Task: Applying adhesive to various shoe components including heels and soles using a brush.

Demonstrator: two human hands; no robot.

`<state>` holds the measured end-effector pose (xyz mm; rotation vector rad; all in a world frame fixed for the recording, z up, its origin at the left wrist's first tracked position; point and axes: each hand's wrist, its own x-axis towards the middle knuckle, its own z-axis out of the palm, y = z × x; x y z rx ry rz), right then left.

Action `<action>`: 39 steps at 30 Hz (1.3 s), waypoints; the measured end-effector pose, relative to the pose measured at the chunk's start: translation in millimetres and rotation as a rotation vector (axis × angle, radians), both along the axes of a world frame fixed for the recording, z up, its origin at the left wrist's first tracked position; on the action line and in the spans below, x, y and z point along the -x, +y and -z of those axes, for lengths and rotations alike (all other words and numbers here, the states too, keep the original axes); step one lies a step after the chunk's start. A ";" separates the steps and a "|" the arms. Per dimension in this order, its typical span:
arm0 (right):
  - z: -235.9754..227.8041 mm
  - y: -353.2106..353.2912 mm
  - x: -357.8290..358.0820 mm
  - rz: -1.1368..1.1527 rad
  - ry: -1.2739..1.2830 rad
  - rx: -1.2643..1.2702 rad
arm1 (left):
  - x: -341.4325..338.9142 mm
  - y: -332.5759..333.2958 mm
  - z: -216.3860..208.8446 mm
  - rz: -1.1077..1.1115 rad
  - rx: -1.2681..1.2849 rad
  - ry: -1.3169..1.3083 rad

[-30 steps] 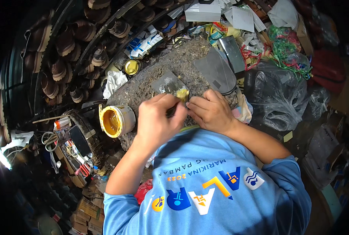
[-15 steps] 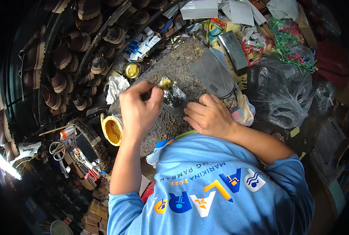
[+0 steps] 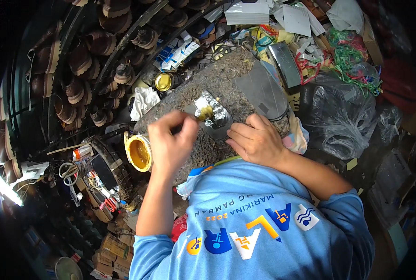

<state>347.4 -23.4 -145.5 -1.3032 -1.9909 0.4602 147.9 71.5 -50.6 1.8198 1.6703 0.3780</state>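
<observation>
My left hand grips a small brush. Its yellow, glue-laden tip rests on a shiny grey cut piece that lies on a speckled work board. My right hand presses flat on the near right edge of that piece, fingers spread on the board. An open can of yellow glue stands just left of my left hand, at the board's edge.
A larger grey sheet lies on the board's right side. A small tin with a yellow lid and a white rag sit at the left. Shoe soles on racks fill the far left; plastic bags and paper scraps crowd the right.
My left hand swung out to the left with the brush and has come back, its tip now on the grey piece. My right hand stayed pressed on the piece.
</observation>
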 end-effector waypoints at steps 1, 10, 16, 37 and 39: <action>-0.1 -0.1 0.2 0.001 0.009 -0.010 | 3.9 -3.1 -0.1 0.077 0.007 0.027; 0.7 1.0 0.2 -0.016 -0.013 -0.013 | 22.2 -5.1 -0.2 -0.012 -0.128 -0.017; -0.2 2.5 0.4 -0.017 -0.022 -0.026 | 22.9 -3.8 -3.9 -0.024 -0.141 0.000; -0.9 1.5 0.8 0.013 -0.026 -0.007 | 1.1 35.2 4.6 0.044 -0.034 -0.064; -0.8 1.0 1.0 0.007 -0.025 -0.007 | 0.4 32.0 1.4 0.131 -0.023 -0.020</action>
